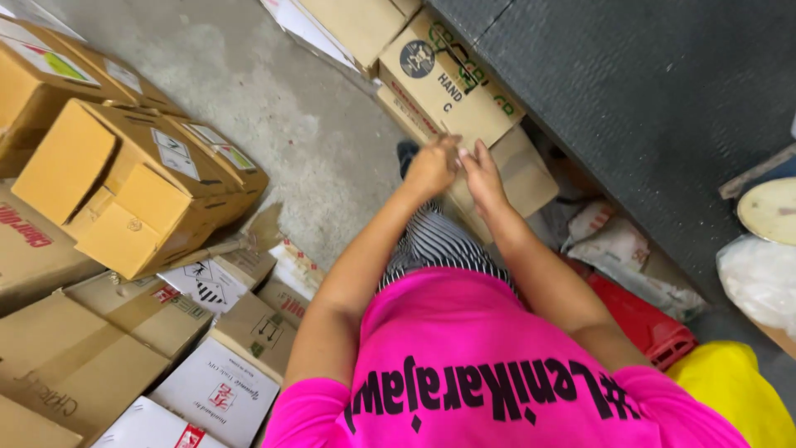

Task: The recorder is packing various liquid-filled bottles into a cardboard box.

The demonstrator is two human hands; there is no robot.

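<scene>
The edge of a brown printed cardboard box (448, 83) is pinched by the left hand (431, 168). The box's lower edge is touched by the right hand (481, 176), fingers extended.

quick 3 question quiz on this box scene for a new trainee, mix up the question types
1. True or false: both hands, left hand and right hand, are at the edge of the printed cardboard box.
2. Which lies under the dark table, to the person's right? A) red crate B) blue bucket C) green bottle
3. Fill in: the open box on the left lies on a pile of other ____.

Key: 1 true. 2 A, the red crate. 3 boxes.
</scene>
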